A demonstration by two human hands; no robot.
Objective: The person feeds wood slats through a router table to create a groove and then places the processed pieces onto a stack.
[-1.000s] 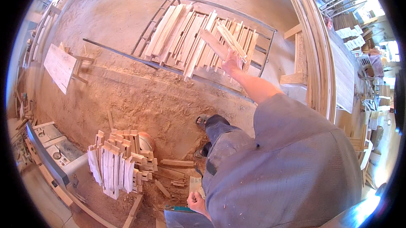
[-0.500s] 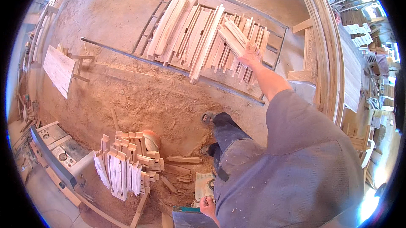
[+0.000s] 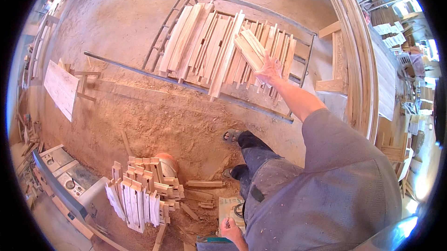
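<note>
Wooden strips (image 3: pixel 250 51) are lying aslant across a row of similar pieces (image 3: pixel 200 46) on a metal frame (image 3: pixel 111 61). I am spreading my right grip (image 3: pixel 268 70) over their near end, touching it, though I cannot tell whether it is grasping them. My left grip (image 3: pixel 230 229) is curling beside a pale box (image 3: pixel 225 208); I cannot tell whether it is holding anything. Notched wood (image 3: pixel 135 199) is standing piled farther left.
</note>
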